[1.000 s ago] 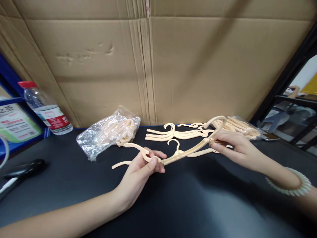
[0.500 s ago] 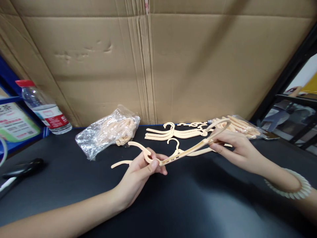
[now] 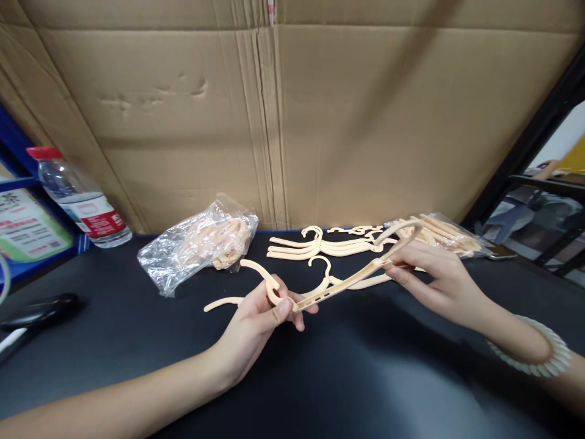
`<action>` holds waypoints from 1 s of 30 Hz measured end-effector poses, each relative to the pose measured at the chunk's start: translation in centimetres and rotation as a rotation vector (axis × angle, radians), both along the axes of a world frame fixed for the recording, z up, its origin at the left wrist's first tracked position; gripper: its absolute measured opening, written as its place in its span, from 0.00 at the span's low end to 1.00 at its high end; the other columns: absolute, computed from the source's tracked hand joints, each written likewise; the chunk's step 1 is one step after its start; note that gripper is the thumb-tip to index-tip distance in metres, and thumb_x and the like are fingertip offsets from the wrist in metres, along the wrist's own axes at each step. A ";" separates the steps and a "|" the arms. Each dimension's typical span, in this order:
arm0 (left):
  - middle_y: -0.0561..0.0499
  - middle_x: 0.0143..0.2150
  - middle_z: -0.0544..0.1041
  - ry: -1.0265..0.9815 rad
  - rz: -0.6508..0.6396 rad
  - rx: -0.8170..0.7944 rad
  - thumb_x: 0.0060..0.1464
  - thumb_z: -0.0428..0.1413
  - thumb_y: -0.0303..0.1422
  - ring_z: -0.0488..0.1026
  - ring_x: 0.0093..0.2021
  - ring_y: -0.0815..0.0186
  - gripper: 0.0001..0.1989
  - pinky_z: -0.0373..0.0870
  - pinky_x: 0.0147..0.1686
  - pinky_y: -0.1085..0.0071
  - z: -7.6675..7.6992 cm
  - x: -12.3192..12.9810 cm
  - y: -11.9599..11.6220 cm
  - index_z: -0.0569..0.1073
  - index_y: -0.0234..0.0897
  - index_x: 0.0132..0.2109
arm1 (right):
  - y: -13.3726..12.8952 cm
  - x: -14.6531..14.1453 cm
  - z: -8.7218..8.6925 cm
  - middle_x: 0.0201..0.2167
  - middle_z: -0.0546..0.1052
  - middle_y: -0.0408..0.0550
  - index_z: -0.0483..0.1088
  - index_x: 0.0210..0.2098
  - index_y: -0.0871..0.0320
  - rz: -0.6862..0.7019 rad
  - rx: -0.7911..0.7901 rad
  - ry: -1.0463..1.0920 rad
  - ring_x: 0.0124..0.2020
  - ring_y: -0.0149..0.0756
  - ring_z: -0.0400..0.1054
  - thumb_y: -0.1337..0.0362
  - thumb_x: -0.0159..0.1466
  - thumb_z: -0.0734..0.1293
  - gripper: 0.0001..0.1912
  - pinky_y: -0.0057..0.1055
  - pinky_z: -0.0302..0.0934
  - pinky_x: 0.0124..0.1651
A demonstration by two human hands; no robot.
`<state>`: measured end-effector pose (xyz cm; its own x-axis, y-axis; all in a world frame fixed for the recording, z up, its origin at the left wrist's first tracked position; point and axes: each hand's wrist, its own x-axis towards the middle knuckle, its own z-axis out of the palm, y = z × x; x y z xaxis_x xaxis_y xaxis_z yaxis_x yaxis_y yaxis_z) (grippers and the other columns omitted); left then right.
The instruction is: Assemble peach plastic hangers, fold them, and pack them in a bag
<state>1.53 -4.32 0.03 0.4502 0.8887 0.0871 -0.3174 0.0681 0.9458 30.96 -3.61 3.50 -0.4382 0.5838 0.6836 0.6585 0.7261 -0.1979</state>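
The left hand [image 3: 262,314] is closed, thumb over curled fingers, on a cream curved plastic hook piece [image 3: 262,277] whose tip sweeps up and to the left above the knuckles. Right at that grip the hook piece meets the near end of a long cream plastic hanger arm [image 3: 347,281]. The arm's long axis runs from the left hand up and to the right, clear of the black tabletop [image 3: 320,378], to the right hand [image 3: 432,277], which pinches its far end between thumb and fingers where the arm bends into a loop. So the slotted near end sits at the left hand's fingertips, while the right hand steadies the end farther from the person; the two hands are set apart by the arm's length. A pale beaded bracelet [image 3: 537,353] circles the right wrist.

Below the held arm, one assembled cream hanger [image 3: 320,274] lies flat on the tabletop. Behind it is a small stack of cream hangers [image 3: 324,245], flanked by a clear plastic bag of parts [image 3: 196,244] on the left and a second clear bag of parts [image 3: 450,238] just behind the right hand. A brown cardboard sheet [image 3: 292,122] stands at the back, with a red-capped water bottle [image 3: 77,198] far left.
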 end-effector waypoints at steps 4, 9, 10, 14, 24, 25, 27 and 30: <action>0.51 0.31 0.79 0.013 0.015 0.003 0.53 0.63 0.35 0.69 0.29 0.68 0.14 0.61 0.35 0.69 -0.1 -0.1 0.0 0.65 0.37 0.32 | -0.4 -0.7 -0.3 0.29 0.74 0.45 0.69 0.38 0.51 0.049 -0.021 0.006 0.30 0.36 0.69 0.68 0.67 0.62 0.06 0.34 0.62 0.34; 0.50 0.31 0.79 0.006 0.023 -0.033 0.53 0.63 0.35 0.71 0.29 0.65 0.12 0.62 0.37 0.66 0.2 0.1 0.0 0.67 0.37 0.31 | -0.7 -0.9 0.0 0.30 0.75 0.45 0.69 0.40 0.51 0.052 0.012 0.013 0.31 0.38 0.70 0.69 0.67 0.63 0.06 0.35 0.63 0.34; 0.49 0.32 0.80 0.001 0.026 -0.031 0.53 0.63 0.36 0.71 0.30 0.64 0.12 0.62 0.37 0.66 0.2 0.1 0.0 0.67 0.37 0.31 | -0.6 -0.8 0.1 0.30 0.74 0.46 0.69 0.39 0.51 0.044 0.020 0.010 0.31 0.38 0.69 0.69 0.67 0.63 0.06 0.35 0.63 0.34; 0.48 0.33 0.80 -0.007 0.018 -0.037 0.52 0.64 0.38 0.72 0.32 0.62 0.14 0.62 0.40 0.64 0.3 0.2 -0.1 0.66 0.37 0.31 | -0.4 -0.4 0.2 0.28 0.72 0.46 0.67 0.37 0.52 0.016 0.027 -0.008 0.29 0.38 0.68 0.69 0.67 0.62 0.05 0.35 0.62 0.33; 0.47 0.33 0.80 -0.014 0.019 -0.038 0.51 0.64 0.37 0.71 0.32 0.62 0.14 0.62 0.39 0.65 0.5 0.0 -0.1 0.66 0.37 0.30 | -0.3 -0.4 0.3 0.29 0.72 0.45 0.68 0.36 0.56 0.046 0.072 0.011 0.29 0.35 0.67 0.71 0.66 0.63 0.05 0.32 0.61 0.33; 0.47 0.33 0.80 -0.013 0.022 -0.042 0.51 0.63 0.38 0.71 0.33 0.62 0.14 0.62 0.39 0.64 0.5 -0.1 0.0 0.66 0.37 0.30 | -0.4 -0.5 0.3 0.28 0.72 0.45 0.68 0.36 0.56 0.047 0.075 0.004 0.29 0.34 0.67 0.71 0.66 0.63 0.05 0.31 0.61 0.33; 0.47 0.33 0.80 -0.010 0.021 -0.048 0.52 0.63 0.38 0.71 0.33 0.62 0.14 0.62 0.39 0.65 0.5 -0.1 0.0 0.66 0.37 0.31 | -0.4 -0.6 0.4 0.28 0.72 0.44 0.68 0.37 0.56 0.047 0.081 -0.007 0.29 0.33 0.67 0.72 0.66 0.63 0.05 0.30 0.61 0.33; 0.48 0.32 0.80 -0.008 0.026 -0.043 0.52 0.64 0.38 0.70 0.32 0.63 0.14 0.62 0.38 0.66 0.4 -0.1 0.0 0.67 0.37 0.31 | -0.5 -0.7 0.4 0.28 0.72 0.44 0.69 0.36 0.57 0.050 0.097 -0.006 0.28 0.32 0.67 0.72 0.65 0.64 0.05 0.29 0.61 0.32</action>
